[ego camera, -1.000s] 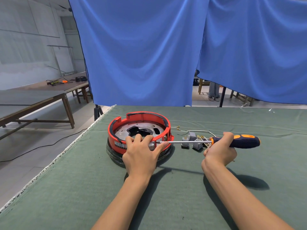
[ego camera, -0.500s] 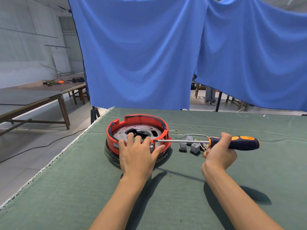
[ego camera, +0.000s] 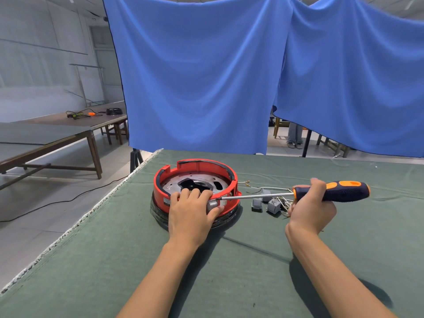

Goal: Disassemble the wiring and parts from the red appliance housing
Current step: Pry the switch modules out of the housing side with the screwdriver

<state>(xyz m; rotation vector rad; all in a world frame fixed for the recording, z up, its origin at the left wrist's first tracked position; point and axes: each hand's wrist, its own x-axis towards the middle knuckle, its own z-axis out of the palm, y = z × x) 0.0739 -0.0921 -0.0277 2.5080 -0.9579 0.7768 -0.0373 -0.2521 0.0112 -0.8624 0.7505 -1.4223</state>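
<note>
The round red appliance housing sits upside-down on the green table cloth, a metal plate with a dark central opening inside it. My left hand grips the housing's near rim, fingers curled over the edge and thumb against a small grey part on the outer wall. My right hand holds a screwdriver with a black and orange handle. Its shaft lies level and points left, the tip at the rim beside my left thumb. Loose grey connector blocks and thin wires lie just right of the housing.
The green table cloth ends in a frayed white edge at the left, with bare floor beyond. Blue curtains hang behind the table. Wooden tables with cables stand at the far left. A person's legs show behind the curtain gap.
The view has tilted slightly upward. Both hands keep their hold, and the screwdriver tip stays at the rim by my left thumb.
</note>
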